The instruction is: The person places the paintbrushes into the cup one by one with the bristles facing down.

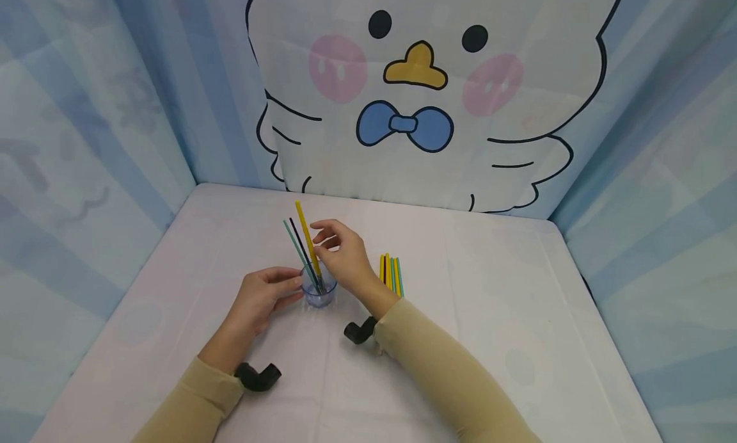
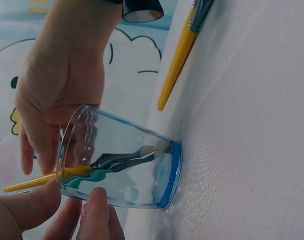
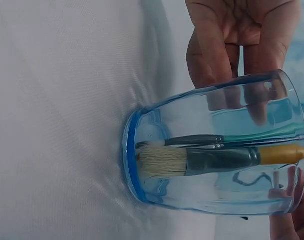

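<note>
Sleeve [image 1: 187,404] is at the frame's lower left; above it, we see the left hand [image 1: 267,296] gripping the clear cup [image 1: 319,298], left of centre. Inside lean green, black and yellow brushes [image 1: 302,217]. Beside the yellow one, the right hand [image 1: 347,254] has relaxed fingers [image 1: 328,226]; whether they touch it, we cannot tell. Just right of centre lie more brushes [image 1: 388,271].

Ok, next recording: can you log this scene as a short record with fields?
Left hand: touches transparent, round, blue-based cup
Right hand: beside slim yellow-handled paintbrush; contact unclear
Cup contents: that paintbrush, thin green-handled paintbrush, thin dark-handled paintbrush; handles up
Right of cup: loose paintbrushes, handles yellow, green and dark, partly hidden
Surface: pale cloth-covered table
</note>
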Tool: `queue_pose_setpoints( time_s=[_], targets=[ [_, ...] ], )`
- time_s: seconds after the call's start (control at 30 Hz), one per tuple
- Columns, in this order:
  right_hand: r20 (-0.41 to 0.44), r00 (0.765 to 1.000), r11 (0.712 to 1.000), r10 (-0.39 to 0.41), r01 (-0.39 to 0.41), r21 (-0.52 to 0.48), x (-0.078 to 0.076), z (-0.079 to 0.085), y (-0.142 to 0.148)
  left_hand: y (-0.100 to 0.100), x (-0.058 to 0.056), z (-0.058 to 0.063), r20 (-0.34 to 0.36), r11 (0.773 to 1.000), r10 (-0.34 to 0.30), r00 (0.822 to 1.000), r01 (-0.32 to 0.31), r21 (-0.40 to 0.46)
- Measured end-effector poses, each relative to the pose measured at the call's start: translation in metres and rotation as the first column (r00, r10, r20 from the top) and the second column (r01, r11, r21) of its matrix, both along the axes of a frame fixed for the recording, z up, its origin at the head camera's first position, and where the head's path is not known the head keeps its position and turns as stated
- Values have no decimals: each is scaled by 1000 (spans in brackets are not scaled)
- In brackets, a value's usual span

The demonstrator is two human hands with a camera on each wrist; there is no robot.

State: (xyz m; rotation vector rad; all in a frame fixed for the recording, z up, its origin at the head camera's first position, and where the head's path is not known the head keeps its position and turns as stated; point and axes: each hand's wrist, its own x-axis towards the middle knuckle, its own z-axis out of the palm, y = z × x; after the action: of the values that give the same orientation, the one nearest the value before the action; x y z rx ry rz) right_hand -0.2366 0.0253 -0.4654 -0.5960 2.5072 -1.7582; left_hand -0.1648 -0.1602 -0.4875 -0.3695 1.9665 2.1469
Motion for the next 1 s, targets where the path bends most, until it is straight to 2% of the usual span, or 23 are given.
queue_pose_setpoints(
  time_s=[0.27,0.53,1.0],
  targets=[
    [2,1000,999,-29,29,39,4,-3,8,0,0,-1,1,1000,1,1000,-1,-14],
    [23,998,998,-56,56,9,5,-6,20,1,2,0,6,999,4,1000,-4,-42],
    [54,994,994,-91,94,-48,10,-12,47,0,1,-1,4,1000,-6,1000,6,-3]
  ],
)
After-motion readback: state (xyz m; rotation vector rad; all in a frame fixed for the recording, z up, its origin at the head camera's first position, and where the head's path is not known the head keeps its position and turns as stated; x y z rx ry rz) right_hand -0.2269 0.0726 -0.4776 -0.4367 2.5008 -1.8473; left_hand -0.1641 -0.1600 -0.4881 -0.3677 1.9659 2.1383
